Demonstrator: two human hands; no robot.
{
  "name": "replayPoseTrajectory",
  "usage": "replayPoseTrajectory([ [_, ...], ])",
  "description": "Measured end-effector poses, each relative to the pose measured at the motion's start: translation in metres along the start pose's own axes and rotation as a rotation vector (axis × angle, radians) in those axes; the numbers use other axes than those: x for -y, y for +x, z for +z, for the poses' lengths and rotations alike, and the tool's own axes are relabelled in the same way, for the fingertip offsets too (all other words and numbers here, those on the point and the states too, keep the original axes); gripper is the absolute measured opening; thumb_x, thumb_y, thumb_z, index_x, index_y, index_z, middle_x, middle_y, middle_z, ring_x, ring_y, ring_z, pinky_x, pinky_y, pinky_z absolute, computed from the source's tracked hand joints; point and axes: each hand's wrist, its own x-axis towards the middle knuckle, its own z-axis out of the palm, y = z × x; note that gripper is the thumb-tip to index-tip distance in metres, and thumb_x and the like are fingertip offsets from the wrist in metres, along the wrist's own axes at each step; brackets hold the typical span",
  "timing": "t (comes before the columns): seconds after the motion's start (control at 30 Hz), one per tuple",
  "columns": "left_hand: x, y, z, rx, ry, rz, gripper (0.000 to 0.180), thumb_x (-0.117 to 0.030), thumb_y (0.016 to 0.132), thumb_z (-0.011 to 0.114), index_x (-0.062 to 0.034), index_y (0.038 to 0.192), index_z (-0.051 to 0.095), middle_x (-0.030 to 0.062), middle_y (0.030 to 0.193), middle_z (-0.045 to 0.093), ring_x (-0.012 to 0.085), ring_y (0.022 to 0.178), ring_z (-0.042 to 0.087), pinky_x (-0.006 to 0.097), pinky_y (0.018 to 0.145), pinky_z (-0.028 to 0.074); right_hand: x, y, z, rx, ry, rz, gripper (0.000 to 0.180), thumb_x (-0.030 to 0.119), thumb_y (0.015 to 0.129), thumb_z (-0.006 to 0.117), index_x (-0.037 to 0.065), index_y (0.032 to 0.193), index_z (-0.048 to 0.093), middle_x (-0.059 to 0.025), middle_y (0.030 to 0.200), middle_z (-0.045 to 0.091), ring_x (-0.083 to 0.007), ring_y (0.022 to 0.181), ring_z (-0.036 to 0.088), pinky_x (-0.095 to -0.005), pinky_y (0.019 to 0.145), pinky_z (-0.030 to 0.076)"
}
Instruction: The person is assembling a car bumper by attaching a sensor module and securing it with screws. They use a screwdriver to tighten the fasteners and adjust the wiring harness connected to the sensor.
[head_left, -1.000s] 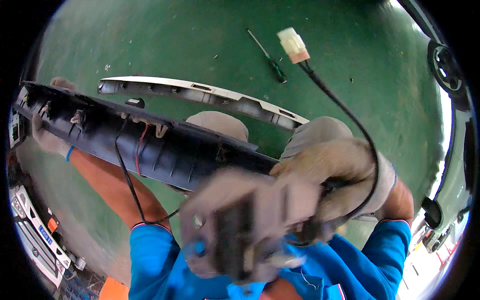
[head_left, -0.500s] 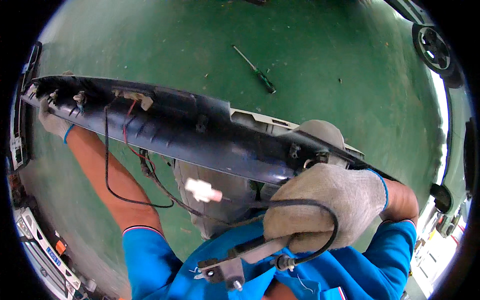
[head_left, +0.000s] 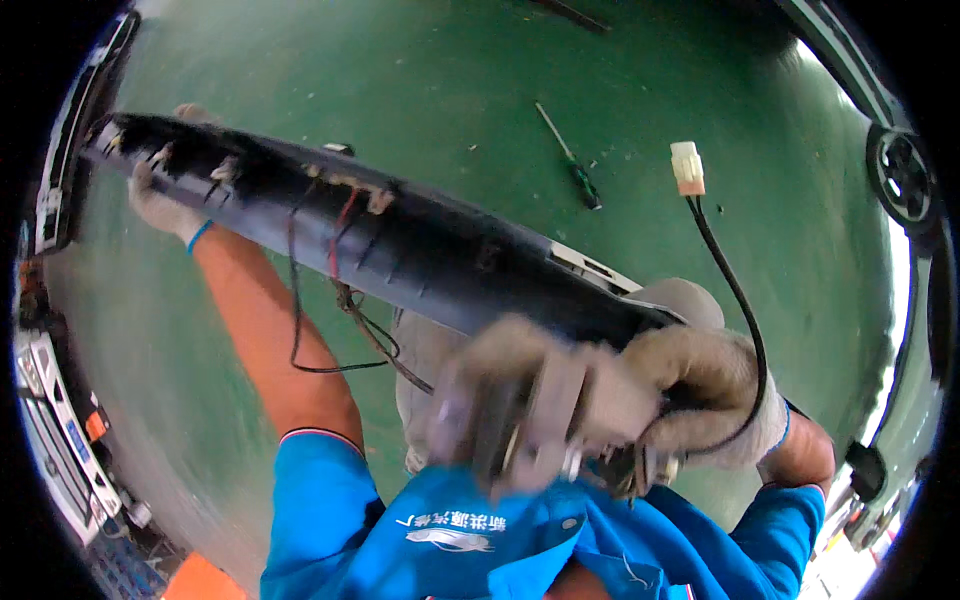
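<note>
My gloved left hand [head_left: 165, 203] grips the far left end of a long dark plastic trim panel [head_left: 420, 265], which slants across in front of me with its hollow inner side showing clips. My gloved right hand [head_left: 690, 375] is closed round a grey metal bracket [head_left: 555, 415], smeared by motion, close over my shirt. A black cable [head_left: 738, 285] loops up from the right hand to a white plastic connector [head_left: 687, 168]. Thin black and red wires [head_left: 345, 235] hang from the panel's inner side, and a dark harness runs toward the right hand. The panel's right end is partly hidden behind that hand.
A screwdriver [head_left: 570, 160] with a green and black handle lies on the green floor [head_left: 430, 90] beyond the panel. At the right stands a car with its wheel [head_left: 900, 175] in view. Bumper parts [head_left: 70, 430] line the left side.
My right hand has turned over, swinging the bracket up and the white connector from near my lap out to the far right. The panel tilts more, its left end held throughout by my left hand.
</note>
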Motion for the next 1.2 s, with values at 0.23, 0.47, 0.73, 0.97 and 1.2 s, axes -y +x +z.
replayPoseTrajectory([
  [0.23, 0.003, 0.005, -0.002, -0.012, -0.194, -0.051, 0.067, -0.033, 0.07, 0.062, 0.0044, 0.126, 0.056, 0.0289, 0.119, 0.06, 0.0446, 0.108, 0.06, 0.055, 0.095, 0.051, 0.016, 0.015, 0.015, -0.288, -0.328, 0.093, 0.035, 0.02, 0.08, 0.087, 0.002, 0.104, 0.068, -0.0123, 0.097, 0.069, -0.0245, 0.092, 0.067, -0.0343, 0.074, 0.05],
  [0.47, 0.003, -0.012, 0.005, -0.056, -0.081, -0.027, 0.065, -0.034, 0.074, 0.059, 0.0053, 0.126, 0.056, 0.031, 0.115, 0.062, 0.0468, 0.106, 0.062, 0.057, 0.092, 0.053, 0.035, 0.031, 0.022, -0.376, -0.976, -0.345, 0.038, 0.0, 0.07, 0.079, -0.003, 0.106, 0.066, -0.0203, 0.098, 0.068, -0.0361, 0.085, 0.068, -0.0425, 0.073, 0.055],
  [0.73, 0.001, -0.021, -0.008, -0.002, -0.131, -0.187, 0.057, -0.032, 0.09, 0.046, 0.0072, 0.131, 0.052, 0.0308, 0.127, 0.061, 0.0471, 0.114, 0.061, 0.06, 0.102, 0.048, 0.032, 0.012, 0.009, -0.62, -0.482, -0.139, 0.04, 0.004, 0.084, 0.078, -0.001, 0.12, 0.061, -0.009, 0.109, 0.069, -0.0177, 0.1, 0.067, -0.0314, 0.086, 0.053],
  [0.97, -0.006, -0.029, -0.039, -0.132, -0.115, -0.327, 0.064, -0.03, 0.096, 0.041, 0.021, 0.134, 0.046, 0.0369, 0.137, 0.053, 0.0487, 0.13, 0.053, 0.059, 0.116, 0.04, 0.027, 0.031, 0.011, -0.738, 0.019, -0.017, 0.036, 0.007, 0.091, 0.068, -0.003, 0.125, 0.057, -0.0127, 0.112, 0.068, -0.0169, 0.099, 0.067, -0.0311, 0.085, 0.055],
  [1.2, -0.036, -0.056, -0.057, 0.003, -0.121, -0.347, 0.068, -0.033, 0.093, 0.043, 0.0157, 0.141, 0.039, 0.0367, 0.139, 0.047, 0.0492, 0.133, 0.047, 0.061, 0.117, 0.038, 0.026, 0.039, 0.004, -0.667, 0.026, 0.106, 0.04, 0.017, 0.091, 0.065, -0.003, 0.125, 0.056, -0.0121, 0.103, 0.07, -0.0178, 0.081, 0.069, -0.0279, 0.069, 0.056],
])
